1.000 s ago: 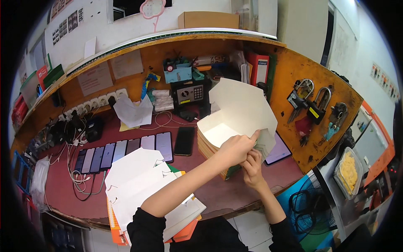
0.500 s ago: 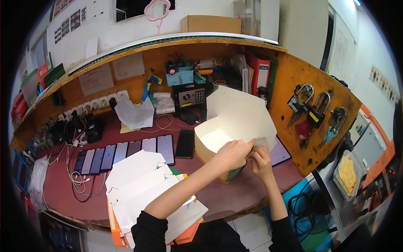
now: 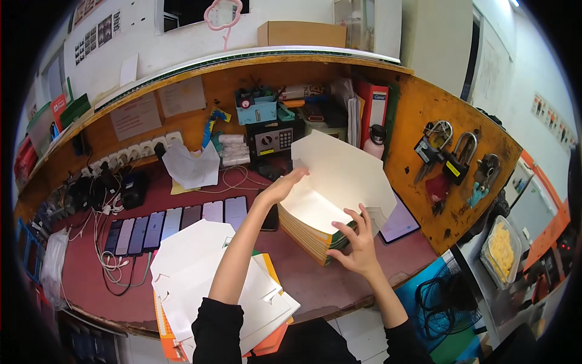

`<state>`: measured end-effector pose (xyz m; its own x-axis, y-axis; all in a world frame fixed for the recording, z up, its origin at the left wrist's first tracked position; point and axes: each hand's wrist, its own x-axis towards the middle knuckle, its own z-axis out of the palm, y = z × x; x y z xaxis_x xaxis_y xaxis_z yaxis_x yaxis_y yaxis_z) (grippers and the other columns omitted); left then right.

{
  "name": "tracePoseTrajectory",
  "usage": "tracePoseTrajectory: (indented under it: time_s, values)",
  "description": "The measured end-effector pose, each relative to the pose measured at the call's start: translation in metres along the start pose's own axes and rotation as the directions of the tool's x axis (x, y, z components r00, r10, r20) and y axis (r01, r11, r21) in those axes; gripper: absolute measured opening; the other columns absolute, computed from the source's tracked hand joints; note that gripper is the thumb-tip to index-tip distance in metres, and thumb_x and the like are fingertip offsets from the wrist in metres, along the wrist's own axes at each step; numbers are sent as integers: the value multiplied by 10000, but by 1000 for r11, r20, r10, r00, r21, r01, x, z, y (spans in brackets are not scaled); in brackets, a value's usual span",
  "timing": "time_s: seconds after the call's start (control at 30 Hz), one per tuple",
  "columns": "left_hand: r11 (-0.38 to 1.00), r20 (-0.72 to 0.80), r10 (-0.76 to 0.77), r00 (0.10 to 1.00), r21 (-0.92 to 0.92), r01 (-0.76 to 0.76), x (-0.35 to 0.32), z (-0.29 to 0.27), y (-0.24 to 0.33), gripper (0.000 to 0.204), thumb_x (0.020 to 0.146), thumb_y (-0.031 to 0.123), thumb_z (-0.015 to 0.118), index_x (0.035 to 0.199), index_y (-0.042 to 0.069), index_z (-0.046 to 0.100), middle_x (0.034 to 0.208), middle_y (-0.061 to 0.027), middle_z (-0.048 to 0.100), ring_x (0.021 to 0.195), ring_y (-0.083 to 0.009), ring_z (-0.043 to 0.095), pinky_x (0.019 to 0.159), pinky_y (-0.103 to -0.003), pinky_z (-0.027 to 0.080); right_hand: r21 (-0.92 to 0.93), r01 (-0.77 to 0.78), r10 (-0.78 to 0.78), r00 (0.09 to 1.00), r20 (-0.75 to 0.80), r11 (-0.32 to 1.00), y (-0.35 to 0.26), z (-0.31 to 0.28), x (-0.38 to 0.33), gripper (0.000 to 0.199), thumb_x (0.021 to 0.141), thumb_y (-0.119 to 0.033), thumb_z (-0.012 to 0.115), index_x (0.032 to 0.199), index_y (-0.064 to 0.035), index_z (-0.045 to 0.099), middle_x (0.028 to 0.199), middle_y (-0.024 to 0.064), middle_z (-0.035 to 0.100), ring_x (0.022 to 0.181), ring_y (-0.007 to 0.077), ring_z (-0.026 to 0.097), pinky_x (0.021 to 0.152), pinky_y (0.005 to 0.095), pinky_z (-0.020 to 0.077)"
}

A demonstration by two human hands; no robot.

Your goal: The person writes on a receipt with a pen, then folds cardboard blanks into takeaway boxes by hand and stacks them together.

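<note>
A tall stack of nested paper boxes (image 3: 301, 232) stands on the desk, white inside with yellow-brown and green edges. From the top box the white lid flap (image 3: 347, 162) rises, leaning back. My left hand (image 3: 284, 187) lies with stretched fingers along the stack's left rim, its fingertips by the base of the flap. At the front right corner my right hand (image 3: 356, 246) is open, fingers spread and touching the box edge. Flat white die-cut box blanks (image 3: 191, 258), orange underneath, lie in a pile left of my arms, overhanging the front edge.
A row of several phones (image 3: 176, 223) lies behind the blanks, with loose cables (image 3: 112, 255) at its left. A tablet (image 3: 400, 221) sits right of the stack. Behind are a small safe (image 3: 273, 141), a pink bottle (image 3: 376, 142) and a red binder (image 3: 371, 109). Padlocks (image 3: 462, 159) hang on the right panel.
My left hand has gone from the front right corner to the stack's left rim. My right hand has opened from a pinch at the flap's side, and the flap leans a little lower.
</note>
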<state>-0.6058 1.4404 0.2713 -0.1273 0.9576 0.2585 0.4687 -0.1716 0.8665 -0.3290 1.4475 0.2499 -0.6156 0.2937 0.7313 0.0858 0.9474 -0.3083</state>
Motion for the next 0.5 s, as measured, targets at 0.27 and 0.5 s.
tracePoseTrajectory:
  time_s: [0.27,0.5]
  values:
    - [718,-263,215,941,696,31,-58,26,54,507,847,330,501,1272,93,359,1304,-205,335,1199,-370,329,986,-488,246,-60,81,-89,986,-139,995,23,22,-12,383,614,-200,761,945,-161,570,1328,187,330,1261,491,172,972,574,247]
    - [694,149,-150,977,720,-3,-258,73,98,752,751,342,636,1327,47,254,1359,-210,254,1271,-377,220,1040,-456,203,8,28,-24,946,-324,1000,-14,26,-31,481,695,-132,689,1129,-137,481,1362,208,238,1262,460,183,1000,551,200]
